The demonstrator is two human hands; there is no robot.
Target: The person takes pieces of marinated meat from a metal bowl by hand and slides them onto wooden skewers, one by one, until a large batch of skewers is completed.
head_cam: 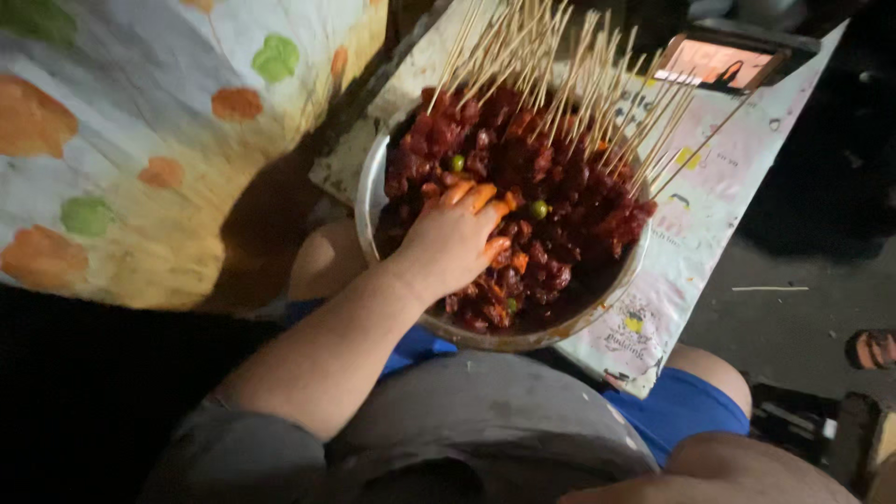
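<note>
My left hand (453, 241) reaches from the lower left into a round metal bowl (370, 201) resting over my lap. The bowl is heaped with dark red marinated meat pieces (560, 219) and a few small green chillies (539, 209). My fingers are spread, smeared orange with marinade, and their tips are sunk into the meat, so whether they grip a piece is hidden. Several bamboo skewers (569, 89) stick out of the meat at the bowl's far side, fanning up and away. My right hand is out of view; only a bare forearm (728, 476) shows at the bottom right.
The bowl sits on a printed paper sheet (695, 219) over a board. A floral cloth (140, 140) lies to the left. A lit phone screen (714, 61) is at the top right. One stray skewer (770, 288) lies on the dark ground at right, near a sandalled foot (873, 350).
</note>
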